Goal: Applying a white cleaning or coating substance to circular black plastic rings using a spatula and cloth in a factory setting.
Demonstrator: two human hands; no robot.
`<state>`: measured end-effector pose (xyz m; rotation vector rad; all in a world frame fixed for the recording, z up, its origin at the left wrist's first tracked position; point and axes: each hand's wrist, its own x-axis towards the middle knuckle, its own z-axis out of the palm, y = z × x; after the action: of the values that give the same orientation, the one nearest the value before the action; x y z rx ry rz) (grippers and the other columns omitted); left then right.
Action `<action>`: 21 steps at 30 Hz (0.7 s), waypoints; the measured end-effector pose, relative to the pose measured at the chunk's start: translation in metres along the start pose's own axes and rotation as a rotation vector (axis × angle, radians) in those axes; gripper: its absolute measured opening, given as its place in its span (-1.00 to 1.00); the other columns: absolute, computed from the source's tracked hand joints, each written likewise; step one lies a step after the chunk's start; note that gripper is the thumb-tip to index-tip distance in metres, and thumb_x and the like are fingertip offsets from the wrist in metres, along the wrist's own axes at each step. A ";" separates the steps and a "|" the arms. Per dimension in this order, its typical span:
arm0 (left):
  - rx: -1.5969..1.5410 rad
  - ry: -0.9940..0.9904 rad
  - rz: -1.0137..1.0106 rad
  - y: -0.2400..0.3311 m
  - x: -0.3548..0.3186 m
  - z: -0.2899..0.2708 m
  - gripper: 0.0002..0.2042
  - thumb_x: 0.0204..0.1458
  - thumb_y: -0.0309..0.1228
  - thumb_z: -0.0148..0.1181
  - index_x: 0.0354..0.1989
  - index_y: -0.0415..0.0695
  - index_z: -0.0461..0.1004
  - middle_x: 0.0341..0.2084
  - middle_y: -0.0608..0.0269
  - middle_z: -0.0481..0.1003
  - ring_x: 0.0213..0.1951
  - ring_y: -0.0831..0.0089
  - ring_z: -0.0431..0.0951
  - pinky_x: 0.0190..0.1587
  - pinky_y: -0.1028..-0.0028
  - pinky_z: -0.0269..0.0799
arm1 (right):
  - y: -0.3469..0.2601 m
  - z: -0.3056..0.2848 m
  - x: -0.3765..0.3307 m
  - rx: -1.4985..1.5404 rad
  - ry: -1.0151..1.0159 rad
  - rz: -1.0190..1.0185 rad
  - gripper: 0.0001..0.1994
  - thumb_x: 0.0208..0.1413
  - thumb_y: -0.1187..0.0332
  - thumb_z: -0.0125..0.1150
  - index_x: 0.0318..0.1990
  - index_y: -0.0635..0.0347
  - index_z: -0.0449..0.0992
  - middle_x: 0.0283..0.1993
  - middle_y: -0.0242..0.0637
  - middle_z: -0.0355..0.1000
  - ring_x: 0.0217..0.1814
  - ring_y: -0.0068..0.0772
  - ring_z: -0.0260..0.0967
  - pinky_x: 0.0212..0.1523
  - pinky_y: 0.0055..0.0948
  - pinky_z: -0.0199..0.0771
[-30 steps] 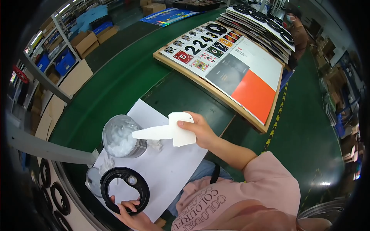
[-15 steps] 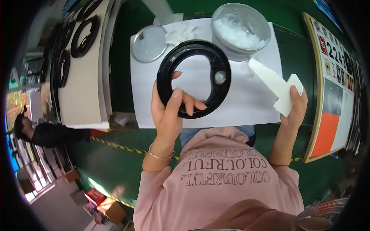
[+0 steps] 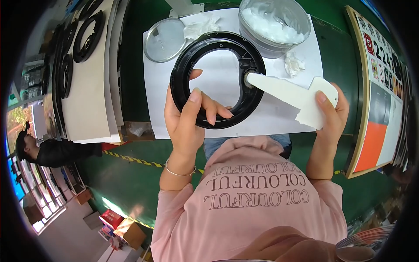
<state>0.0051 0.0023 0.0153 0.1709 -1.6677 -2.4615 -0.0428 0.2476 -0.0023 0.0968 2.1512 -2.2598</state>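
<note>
Now the left hand (image 3: 190, 114) curls its fingers over the black ring part's (image 3: 217, 78) near rim, pinning it on the white sheet (image 3: 279, 120) covering the tabletop, while the right hand (image 3: 330, 114) pinches a white spatula (image 3: 293, 96), tip touching the ring's round boss.

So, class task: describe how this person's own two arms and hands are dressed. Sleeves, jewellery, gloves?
Both hands are bare, with no gloves. The left hand has a thin silver-coloured bangle at the wrist; the right hand shows no jewellery. Both forearms are uncovered. The pink top has short sleeves that end above the elbows, and dark outlined lettering runs across its front.
</note>
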 end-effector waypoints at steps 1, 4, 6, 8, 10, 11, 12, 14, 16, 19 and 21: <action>0.000 0.001 -0.002 0.000 0.000 0.000 -0.69 0.06 -0.47 -0.26 -0.02 -0.31 0.10 -0.82 0.22 0.24 -0.65 0.29 0.45 -0.38 0.30 0.47 | 0.000 0.000 0.000 0.000 0.000 0.002 -0.73 -0.09 0.38 0.12 -0.26 0.40 0.37 -0.44 -0.31 0.38 -0.51 -0.64 0.32 -0.51 -0.72 0.27; -0.003 0.001 -0.004 -0.001 0.001 0.001 -0.69 0.06 -0.47 -0.26 -0.02 -0.31 0.11 -0.82 0.22 0.25 -0.65 0.28 0.45 -0.39 0.32 0.46 | 0.001 -0.003 0.002 -0.011 0.068 0.030 -0.73 -0.10 0.39 0.12 -0.25 0.40 0.36 -0.44 -0.31 0.38 -0.51 -0.64 0.32 -0.51 -0.72 0.27; 0.001 0.002 0.006 -0.002 0.001 0.000 -0.69 0.06 -0.47 -0.26 -0.02 -0.31 0.11 -0.82 0.22 0.25 -0.65 0.28 0.45 -0.41 0.35 0.45 | 0.002 -0.006 0.002 -0.011 0.097 -0.005 -0.72 -0.09 0.39 0.12 -0.23 0.41 0.36 -0.44 -0.31 0.38 -0.51 -0.63 0.32 -0.50 -0.72 0.28; -0.004 0.008 0.003 -0.002 0.002 0.001 -0.69 0.06 -0.47 -0.25 -0.02 -0.31 0.11 -0.82 0.22 0.25 -0.66 0.28 0.45 -0.41 0.35 0.44 | -0.001 -0.007 0.002 0.006 0.091 -0.011 -0.72 -0.09 0.39 0.12 -0.24 0.40 0.36 -0.44 -0.32 0.38 -0.51 -0.64 0.32 -0.50 -0.72 0.28; -0.008 0.009 0.000 -0.003 0.002 0.001 -0.69 0.06 -0.46 -0.25 -0.02 -0.31 0.12 -0.82 0.22 0.25 -0.66 0.28 0.45 -0.42 0.36 0.44 | -0.002 -0.006 0.001 0.023 0.088 -0.017 -0.73 -0.09 0.39 0.12 -0.25 0.40 0.37 -0.44 -0.32 0.38 -0.50 -0.64 0.32 -0.50 -0.72 0.28; -0.012 0.007 0.000 -0.003 0.002 0.001 -0.69 0.06 -0.46 -0.25 -0.02 -0.32 0.12 -0.82 0.22 0.25 -0.66 0.28 0.45 -0.41 0.36 0.44 | -0.001 -0.006 0.002 0.013 0.061 -0.008 -0.74 -0.09 0.39 0.12 -0.25 0.40 0.37 -0.44 -0.32 0.38 -0.50 -0.64 0.32 -0.50 -0.72 0.28; -0.016 0.003 0.000 -0.004 0.002 0.001 -0.69 0.06 -0.46 -0.25 -0.02 -0.32 0.12 -0.82 0.22 0.25 -0.66 0.29 0.45 -0.41 0.36 0.44 | -0.001 -0.005 0.002 0.004 0.035 0.001 -0.74 -0.09 0.39 0.12 -0.26 0.40 0.37 -0.44 -0.32 0.38 -0.50 -0.64 0.32 -0.49 -0.72 0.27; -0.016 0.009 -0.001 -0.004 0.002 0.001 -0.69 0.06 -0.46 -0.24 -0.02 -0.32 0.12 -0.82 0.22 0.25 -0.66 0.29 0.44 -0.41 0.36 0.44 | 0.000 -0.003 0.003 0.005 0.063 0.006 -0.75 -0.09 0.40 0.12 -0.27 0.40 0.37 -0.44 -0.32 0.38 -0.49 -0.65 0.31 -0.49 -0.73 0.26; -0.016 0.021 0.001 -0.004 0.001 0.001 -0.69 0.06 -0.46 -0.24 -0.02 -0.32 0.12 -0.82 0.22 0.25 -0.66 0.29 0.44 -0.41 0.36 0.43 | 0.000 -0.003 0.004 0.006 0.083 0.012 -0.76 -0.09 0.41 0.11 -0.28 0.40 0.37 -0.44 -0.32 0.37 -0.49 -0.65 0.31 -0.48 -0.74 0.26; 0.093 0.073 0.001 -0.005 0.002 0.006 -0.64 0.07 -0.36 -0.28 -0.01 -0.32 0.15 -0.85 0.28 0.18 -0.71 0.35 0.39 -0.45 0.30 0.48 | -0.003 -0.008 -0.001 -0.014 0.102 -0.027 -0.77 -0.09 0.41 0.11 -0.29 0.40 0.36 -0.45 -0.32 0.36 -0.49 -0.65 0.29 -0.46 -0.74 0.24; 0.075 0.073 -0.010 -0.005 0.003 0.006 -0.64 0.07 -0.37 -0.27 -0.01 -0.32 0.15 -0.85 0.29 0.17 -0.70 0.35 0.39 -0.45 0.29 0.48 | -0.006 -0.011 -0.005 -0.083 0.132 -0.165 -0.77 -0.09 0.41 0.12 -0.30 0.40 0.36 -0.45 -0.32 0.35 -0.48 -0.64 0.27 -0.45 -0.72 0.23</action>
<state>0.0006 0.0086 0.0128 0.2765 -1.7337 -2.3711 -0.0378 0.2584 0.0031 0.0717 2.4003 -2.3059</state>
